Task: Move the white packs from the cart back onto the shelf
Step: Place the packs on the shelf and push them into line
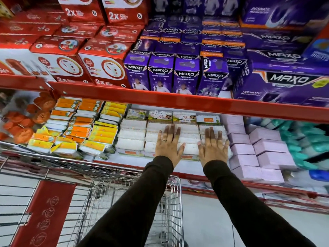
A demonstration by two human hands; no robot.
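Note:
Several white packs (131, 134) stand stacked in columns on the lower shelf (124, 158), below the red shelf beam. My left hand (169, 145) lies flat against the front of the middle stack, fingers spread, a ring on one finger. My right hand (213, 147) presses flat on the right-hand white stack, fingers apart. Neither hand holds a pack. The wire cart (135, 211) stands below my arms; the part of its basket that shows holds no white packs.
Orange and yellow packs (85, 127) sit left of the white ones, pale pink packs (256, 150) to the right, teal items (302, 139) further right. The upper shelf carries red boxes (71, 63) and purple MAXO boxes (160, 73). A red cart flap (44, 211) is at lower left.

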